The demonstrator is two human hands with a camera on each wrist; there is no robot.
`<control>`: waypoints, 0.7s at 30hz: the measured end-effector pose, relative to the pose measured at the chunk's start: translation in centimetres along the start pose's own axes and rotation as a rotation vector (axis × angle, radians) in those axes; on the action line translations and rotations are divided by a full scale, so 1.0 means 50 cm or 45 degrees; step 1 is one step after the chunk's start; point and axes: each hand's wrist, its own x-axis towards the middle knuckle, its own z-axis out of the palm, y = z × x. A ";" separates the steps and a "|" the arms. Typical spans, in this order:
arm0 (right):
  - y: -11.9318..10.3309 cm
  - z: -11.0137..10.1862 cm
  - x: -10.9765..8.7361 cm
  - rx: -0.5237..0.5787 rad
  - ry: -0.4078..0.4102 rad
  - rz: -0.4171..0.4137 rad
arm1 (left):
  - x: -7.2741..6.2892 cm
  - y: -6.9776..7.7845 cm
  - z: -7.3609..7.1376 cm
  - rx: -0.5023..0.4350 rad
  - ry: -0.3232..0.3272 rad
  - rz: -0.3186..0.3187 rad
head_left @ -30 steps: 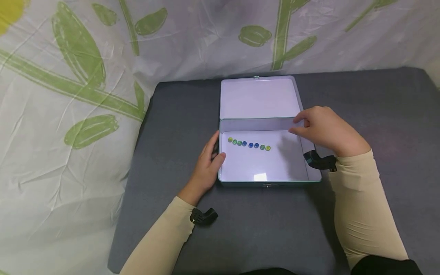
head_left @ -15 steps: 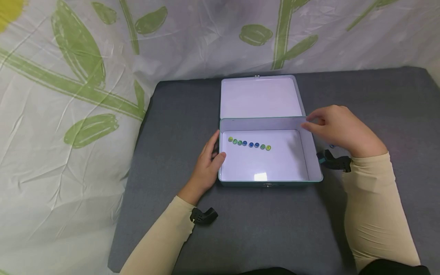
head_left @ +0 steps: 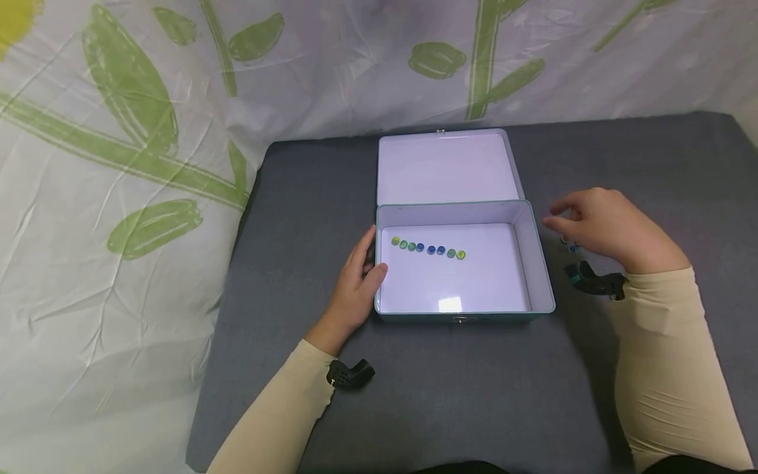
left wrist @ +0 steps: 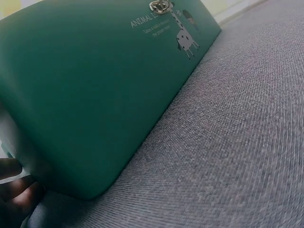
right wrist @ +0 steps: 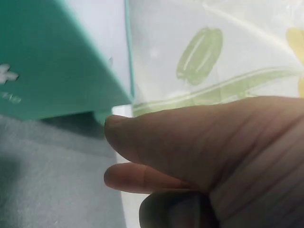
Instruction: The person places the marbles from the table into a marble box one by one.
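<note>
A green tin box [head_left: 464, 318] with a white inside stands on the table, its hinged lid [head_left: 450, 170] folded back. A slightly bent row of small round beads [head_left: 431, 250], yellow-green, green and blue, lies on its floor. My left hand [head_left: 352, 289] grips the box's left wall, thumb at the rim and fingers along the outside; the left wrist view shows part of these fingers [left wrist: 19, 194]. Past the box's right wall hovers my right hand [head_left: 616, 227], thumb and forefinger loosely bent and apart, nothing visible between them. Small blue and clear pieces [head_left: 572, 248] show just below its fingers.
A dark grey cloth covers the table [head_left: 462, 395]. Behind it and to the left hangs a pale sheet [head_left: 343, 72] printed with green leaves. The box front carries a metal clasp [left wrist: 160, 6] and a giraffe print [left wrist: 185, 35].
My right hand has moved right, from over the box's right side to beyond its right wall, uncovering small pieces on the table. The left hand, box and bead row stay put.
</note>
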 end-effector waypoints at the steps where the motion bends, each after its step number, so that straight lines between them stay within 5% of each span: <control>1: 0.003 0.001 -0.001 0.000 -0.003 0.001 | 0.000 0.000 0.000 0.002 0.001 -0.001; 21: 0.098 0.004 -0.007 -0.007 -0.053 0.122 | 0.000 -0.003 -0.001 0.005 -0.008 0.003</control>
